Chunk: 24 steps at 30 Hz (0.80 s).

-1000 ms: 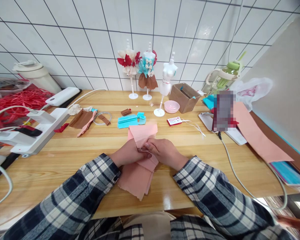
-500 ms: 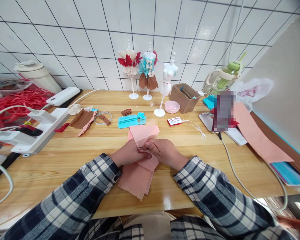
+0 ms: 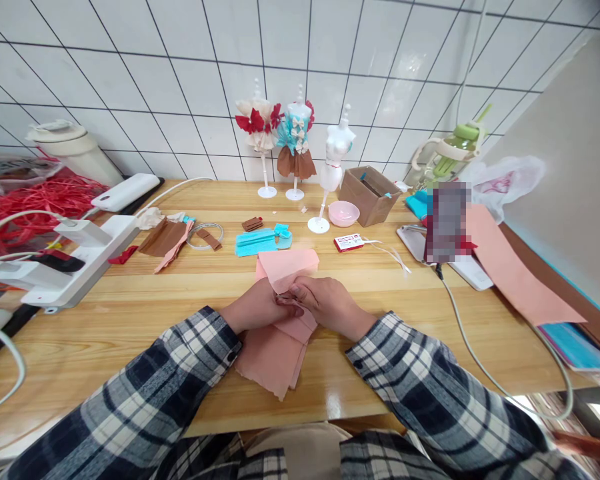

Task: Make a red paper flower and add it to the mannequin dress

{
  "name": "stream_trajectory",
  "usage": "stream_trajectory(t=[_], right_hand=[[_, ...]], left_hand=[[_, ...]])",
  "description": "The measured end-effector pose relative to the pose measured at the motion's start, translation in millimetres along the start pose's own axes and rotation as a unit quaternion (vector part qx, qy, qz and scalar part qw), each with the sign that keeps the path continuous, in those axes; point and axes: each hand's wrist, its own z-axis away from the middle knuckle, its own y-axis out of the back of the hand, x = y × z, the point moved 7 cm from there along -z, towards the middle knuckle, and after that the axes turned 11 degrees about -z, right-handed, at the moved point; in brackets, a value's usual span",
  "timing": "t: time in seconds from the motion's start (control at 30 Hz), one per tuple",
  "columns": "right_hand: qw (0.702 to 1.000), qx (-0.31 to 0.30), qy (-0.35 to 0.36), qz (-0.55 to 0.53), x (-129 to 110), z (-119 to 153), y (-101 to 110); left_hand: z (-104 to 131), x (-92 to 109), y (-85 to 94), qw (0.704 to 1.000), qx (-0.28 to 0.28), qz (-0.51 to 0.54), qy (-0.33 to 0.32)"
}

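Both hands meet over a folded length of pink crepe paper [image 3: 275, 363] at the middle of the table. My left hand [image 3: 260, 303] is closed on the paper from the left, its fingertips under the upper fold. From the right, my right hand [image 3: 327, 300] pinches the same paper, thumb on top. The upper flap stands above the hands, while the lower layers hang toward me over the tabletop. A small dark or shiny spot shows between the fingers, too hidden to name. Turquoise crepe strips [image 3: 255, 243] lie just beyond the paper.
Two dressed mini mannequins [image 3: 295, 137] and a bare white one [image 3: 333, 160] stand by the wall. Nearby are a pink bowl [image 3: 344, 213], a cardboard box [image 3: 373, 195] and a red-white packet [image 3: 349, 243]. A power strip [image 3: 87, 260] lies left; a phone [image 3: 447, 223] stands right.
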Motion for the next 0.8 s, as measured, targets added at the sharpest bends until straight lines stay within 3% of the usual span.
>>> stream_trajectory(t=[0.57, 0.7, 0.8], right_hand=[[0.999, 0.023, 0.003, -0.036, 1.6, 1.8, 3.7], [0.997, 0.044, -0.002, -0.057, 13.0, 5.2, 21.8], [0.993, 0.092, -0.067, -0.017, 43.4, 7.7, 43.8]], left_hand=[[0.8, 3.9, 3.0, 0.999, 0.01, 0.034, 0.005], [7.1, -13.3, -3.0, 0.989, -0.015, 0.099, 0.11], [13.2, -25.6, -2.8, 0.972, 0.006, 0.145, 0.186]])
